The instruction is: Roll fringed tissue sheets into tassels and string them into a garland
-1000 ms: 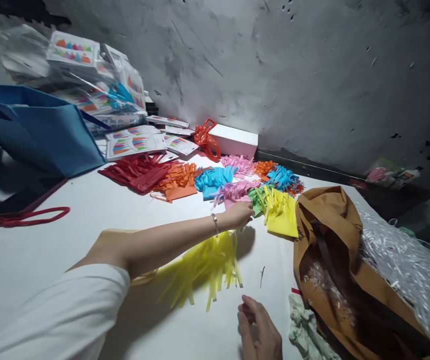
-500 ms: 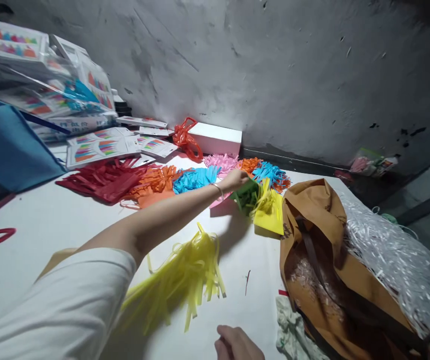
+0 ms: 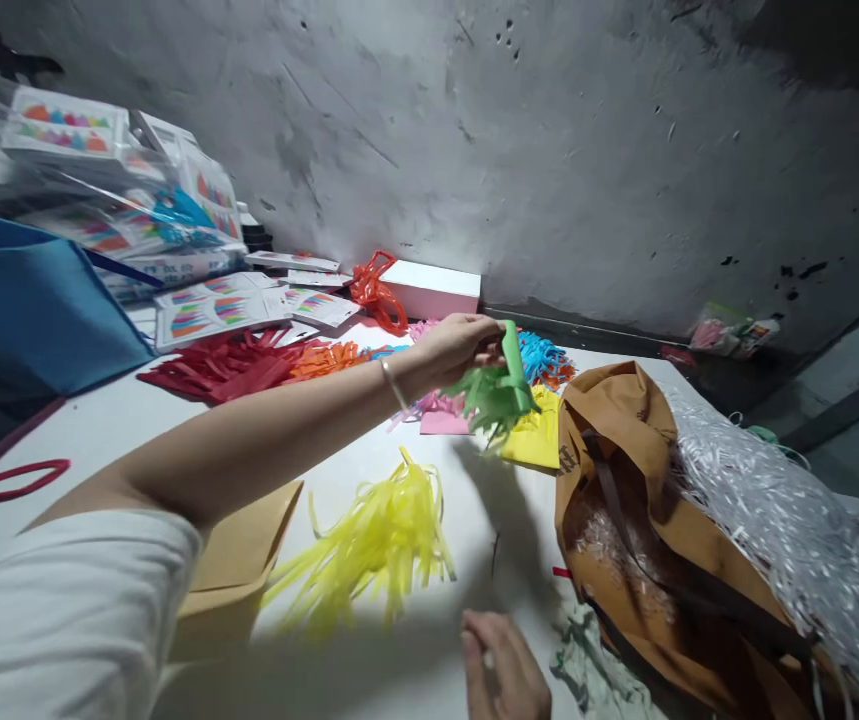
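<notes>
My left hand [image 3: 457,343] is stretched out over the white table [image 3: 99,430] and pinches a green fringed paper piece [image 3: 499,388], lifted above the row of piles. Under it lie a yellow paper pile [image 3: 535,437] and a pink one [image 3: 436,412]. A spread yellow fringe [image 3: 376,540] lies on the table nearer to me. My right hand [image 3: 502,670] rests low at the bottom edge, fingers loosely curled, blurred, with nothing plainly in it. Red [image 3: 215,365] and orange [image 3: 320,358] fringe piles lie further left.
A brown fabric bag [image 3: 646,520] with silver shredded tinsel [image 3: 774,520] stands at the right. A blue bag [image 3: 24,310] and stacked packets [image 3: 99,170] fill the left. A white box [image 3: 433,287] sits by the grey wall. A brown envelope [image 3: 238,570] lies under my left arm.
My left hand reached to the green pile, gripped a green fringed piece and raised it off the table. My right hand stayed low near the front edge.
</notes>
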`<state>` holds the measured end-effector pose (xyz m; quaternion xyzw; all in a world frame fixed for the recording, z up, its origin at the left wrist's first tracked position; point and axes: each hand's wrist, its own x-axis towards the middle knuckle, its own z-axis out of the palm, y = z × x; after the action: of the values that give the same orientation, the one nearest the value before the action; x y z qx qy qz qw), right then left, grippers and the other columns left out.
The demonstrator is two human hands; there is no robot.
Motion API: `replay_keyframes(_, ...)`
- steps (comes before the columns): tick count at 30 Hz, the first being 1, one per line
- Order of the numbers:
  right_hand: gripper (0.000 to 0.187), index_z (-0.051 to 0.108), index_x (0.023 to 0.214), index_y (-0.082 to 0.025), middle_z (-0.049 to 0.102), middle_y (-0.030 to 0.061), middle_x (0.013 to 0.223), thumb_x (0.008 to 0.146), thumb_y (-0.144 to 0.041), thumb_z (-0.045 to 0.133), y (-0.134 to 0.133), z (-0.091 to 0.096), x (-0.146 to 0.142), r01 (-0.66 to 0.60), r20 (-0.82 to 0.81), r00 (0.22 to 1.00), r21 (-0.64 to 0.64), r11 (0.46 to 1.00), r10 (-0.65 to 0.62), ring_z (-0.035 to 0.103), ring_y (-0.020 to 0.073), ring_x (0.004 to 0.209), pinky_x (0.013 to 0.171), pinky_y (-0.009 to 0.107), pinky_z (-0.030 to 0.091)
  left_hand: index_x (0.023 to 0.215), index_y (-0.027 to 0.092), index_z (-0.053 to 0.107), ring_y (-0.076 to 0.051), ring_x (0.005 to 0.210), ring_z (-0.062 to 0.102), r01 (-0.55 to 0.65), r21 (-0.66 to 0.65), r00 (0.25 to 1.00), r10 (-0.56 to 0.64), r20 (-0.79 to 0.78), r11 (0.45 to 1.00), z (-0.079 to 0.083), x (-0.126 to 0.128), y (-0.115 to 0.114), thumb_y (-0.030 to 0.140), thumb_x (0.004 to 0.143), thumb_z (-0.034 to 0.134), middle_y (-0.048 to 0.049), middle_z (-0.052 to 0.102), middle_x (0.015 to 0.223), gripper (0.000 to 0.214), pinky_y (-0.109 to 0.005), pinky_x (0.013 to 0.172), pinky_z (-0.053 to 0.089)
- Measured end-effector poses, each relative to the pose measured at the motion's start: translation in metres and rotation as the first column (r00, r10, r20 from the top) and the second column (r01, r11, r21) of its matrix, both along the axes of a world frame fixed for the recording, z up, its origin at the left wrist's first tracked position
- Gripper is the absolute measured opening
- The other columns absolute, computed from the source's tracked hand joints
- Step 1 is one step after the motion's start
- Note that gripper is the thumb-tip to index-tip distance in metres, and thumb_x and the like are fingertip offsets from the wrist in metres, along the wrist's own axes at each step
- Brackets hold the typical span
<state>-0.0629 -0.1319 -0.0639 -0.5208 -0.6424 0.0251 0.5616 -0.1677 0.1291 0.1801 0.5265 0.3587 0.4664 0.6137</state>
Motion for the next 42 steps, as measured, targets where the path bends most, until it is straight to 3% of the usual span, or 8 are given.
replay_keyframes(6, 0.048, 0.052, 0.139, -0.028, 0.062, 0.0120, 0.127, 0.093, -0.027, 0.062, -0.020, 0.070, 0.032, 0.084, 0.015, 0.995, 0.319, 0.944, -0.094, 0.065, 0.0260, 0.113, 0.085, 0.040, 0.060, 0.072, 0.011, 0.062, -0.008, 0.059, 0.056, 0.208, -0.161, 0.973, -0.187, 0.139, 0.965, -0.026, -0.024, -0.109, 0.022, 0.080, 0.076, 0.0005, 0.057, 0.065, 0.020, -0.023, 0.059, 0.055)
replay_keyframes(9, 0.072, 0.035, 0.152, -0.020, 0.055, 0.0184, 0.137, 0.093, -0.056, 0.057, -0.020, 0.108, 0.038, -0.056, -0.029, 0.998, 0.085, 0.995, 0.059, 0.059, 0.0306, 0.124, 0.091, 0.045, 0.058, 0.076, 0.011, 0.065, -0.011, 0.066, 0.060, 0.295, -0.240, 0.944, -0.243, 0.223, 0.925, -0.045, -0.029, -0.146, 0.028, 0.073, 0.083, -0.0023, 0.063, 0.074, 0.025, -0.023, 0.061, 0.056)
replay_keyframes(15, 0.019, 0.065, 0.113, -0.022, 0.068, 0.0049, 0.092, 0.094, -0.020, 0.062, -0.036, 0.146, 0.015, -0.030, 0.205, 0.979, 0.055, 0.998, 0.018, 0.068, 0.0171, 0.087, 0.079, 0.028, 0.057, 0.072, 0.012, 0.061, -0.011, 0.067, 0.058, 0.145, -0.328, 0.964, -0.059, 0.260, 0.933, -0.072, -0.032, -0.177, 0.020, 0.073, 0.081, 0.0006, 0.058, 0.069, 0.021, -0.025, 0.064, 0.059)
replay_keyframes(19, 0.031, 0.059, 0.127, -0.021, 0.073, 0.0035, 0.098, 0.096, -0.023, 0.058, -0.066, 0.141, -0.003, -0.451, 0.466, 0.758, -0.132, 0.883, 0.456, 0.069, 0.0166, 0.084, 0.077, 0.029, 0.059, 0.072, 0.014, 0.060, -0.011, 0.068, 0.057, 0.108, -0.342, 0.960, -0.008, 0.280, 0.934, -0.076, -0.041, -0.188, 0.016, 0.078, 0.074, 0.0028, 0.052, 0.063, 0.016, -0.027, 0.071, 0.060)
replay_keyframes(25, 0.045, 0.058, 0.133, -0.023, 0.073, 0.0086, 0.110, 0.089, -0.021, 0.070, -0.075, 0.115, 0.012, 0.097, 0.113, 0.986, 0.200, 0.975, -0.121, 0.071, 0.0222, 0.098, 0.087, 0.036, 0.059, 0.076, 0.013, 0.063, -0.010, 0.067, 0.055, 0.132, -0.357, 0.954, -0.021, 0.300, 0.925, -0.073, -0.053, -0.215, 0.019, 0.079, 0.075, 0.0000, 0.056, 0.073, 0.014, -0.027, 0.071, 0.060)
replay_keyframes(30, 0.023, 0.073, 0.113, -0.023, 0.079, 0.0041, 0.099, 0.091, -0.022, 0.067, -0.071, 0.113, 0.012, 0.069, 0.022, 0.997, 0.057, 0.996, -0.070, 0.076, 0.0172, 0.083, 0.076, 0.022, 0.060, 0.091, 0.014, 0.066, -0.017, 0.087, 0.063, 0.194, -0.222, 0.958, -0.136, 0.254, 0.956, -0.082, -0.055, -0.245, 0.038, 0.082, 0.077, -0.0063, 0.063, 0.092, 0.027, -0.031, 0.078, 0.059)
replay_keyframes(36, 0.032, 0.073, 0.114, -0.020, 0.079, 0.0062, 0.101, 0.085, -0.035, 0.073, -0.080, 0.118, 0.002, -0.066, -0.246, 0.969, -0.232, 0.971, 0.007, 0.077, 0.0207, 0.087, 0.075, 0.024, 0.062, 0.125, 0.021, 0.059, -0.028, 0.121, 0.053, 0.181, 0.462, 0.956, -0.045, -0.290, 0.868, -0.121, -0.064, -0.293, 0.029, 0.079, 0.079, -0.0138, 0.055, 0.129, 0.051, -0.043, 0.105, 0.046)
replay_keyframes(42, 0.022, 0.075, 0.106, -0.021, 0.079, 0.0043, 0.097, 0.090, -0.023, 0.061, -0.093, 0.105, -0.012, -0.123, -0.076, 0.991, -0.264, 0.957, 0.107, 0.077, 0.0198, 0.083, 0.079, 0.029, 0.062, 0.132, 0.024, 0.053, -0.029, 0.127, 0.051, 0.087, 0.454, 0.952, 0.060, -0.299, 0.887, -0.157, -0.074, -0.322, 0.028, 0.088, 0.069, -0.0135, 0.054, 0.134, 0.047, -0.045, 0.109, 0.043)
